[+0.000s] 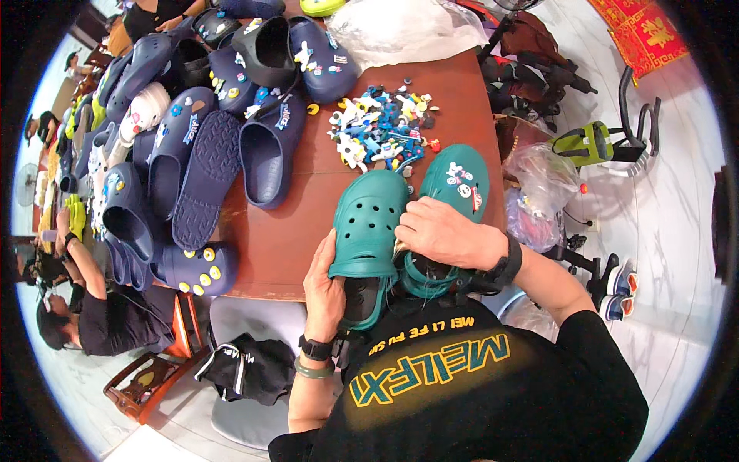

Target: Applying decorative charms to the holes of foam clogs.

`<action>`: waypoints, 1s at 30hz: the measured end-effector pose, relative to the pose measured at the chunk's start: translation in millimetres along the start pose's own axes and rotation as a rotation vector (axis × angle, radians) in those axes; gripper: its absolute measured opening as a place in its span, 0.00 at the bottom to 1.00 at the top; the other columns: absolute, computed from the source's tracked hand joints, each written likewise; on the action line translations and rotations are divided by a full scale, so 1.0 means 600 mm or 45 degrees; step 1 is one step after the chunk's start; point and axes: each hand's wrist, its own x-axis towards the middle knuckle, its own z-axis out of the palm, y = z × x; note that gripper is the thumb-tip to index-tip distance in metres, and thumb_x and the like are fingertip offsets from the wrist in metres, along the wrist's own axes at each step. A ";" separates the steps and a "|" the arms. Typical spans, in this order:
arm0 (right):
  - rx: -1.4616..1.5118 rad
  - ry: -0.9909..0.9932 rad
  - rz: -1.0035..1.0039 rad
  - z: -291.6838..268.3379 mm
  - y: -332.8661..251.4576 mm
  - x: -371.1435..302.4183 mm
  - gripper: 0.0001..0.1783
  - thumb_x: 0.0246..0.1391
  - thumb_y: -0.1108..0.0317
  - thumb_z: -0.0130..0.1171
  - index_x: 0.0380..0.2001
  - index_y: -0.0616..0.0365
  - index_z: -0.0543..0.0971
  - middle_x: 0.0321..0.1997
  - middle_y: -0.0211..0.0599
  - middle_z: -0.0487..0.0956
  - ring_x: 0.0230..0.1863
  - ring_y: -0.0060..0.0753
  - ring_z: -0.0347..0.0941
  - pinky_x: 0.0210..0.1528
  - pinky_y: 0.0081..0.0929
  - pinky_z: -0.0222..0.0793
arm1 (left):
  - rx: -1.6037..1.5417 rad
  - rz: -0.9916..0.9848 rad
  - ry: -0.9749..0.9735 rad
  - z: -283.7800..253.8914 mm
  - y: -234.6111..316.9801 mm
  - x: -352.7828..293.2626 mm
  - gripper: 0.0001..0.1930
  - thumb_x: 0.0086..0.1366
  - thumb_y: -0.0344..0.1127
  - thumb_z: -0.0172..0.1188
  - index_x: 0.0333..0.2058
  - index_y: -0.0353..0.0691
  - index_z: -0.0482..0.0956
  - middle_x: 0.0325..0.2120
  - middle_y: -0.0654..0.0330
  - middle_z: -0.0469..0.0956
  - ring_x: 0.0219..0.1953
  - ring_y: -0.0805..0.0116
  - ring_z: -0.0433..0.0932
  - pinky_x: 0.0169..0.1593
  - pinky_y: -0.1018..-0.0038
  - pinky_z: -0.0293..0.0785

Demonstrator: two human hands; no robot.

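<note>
A teal-green clog (372,222) with bare vent holes is held toe-up at the table's front edge. My left hand (325,289) grips its left side near the heel opening. My right hand (450,232) is closed at the clog's right side, its fingertips pinched by the rim; what lies between them is hidden. Under and behind that hand is the second teal clog (456,175), decorated with small white and red charms. Just beyond the clogs, a pile of small colourful shoe charms (385,127) is spread on the brown table (308,223).
Many navy clogs (206,177) crowd the table's left side, some decorated with charms. A white plastic bag (404,31) lies at the far edge. At right are a clear bag (539,185) and exercise equipment (616,146). Another person (108,319) sits at left.
</note>
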 end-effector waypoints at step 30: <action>0.363 0.274 0.134 0.009 0.179 -0.022 0.21 0.56 0.63 0.61 0.15 0.57 0.67 0.19 0.39 0.66 0.28 0.42 0.65 0.32 0.39 0.62 | -0.013 -0.016 0.032 0.004 0.009 0.004 0.27 0.64 0.18 0.52 0.62 0.38 0.67 0.61 0.51 0.69 0.63 0.59 0.67 0.66 0.68 0.61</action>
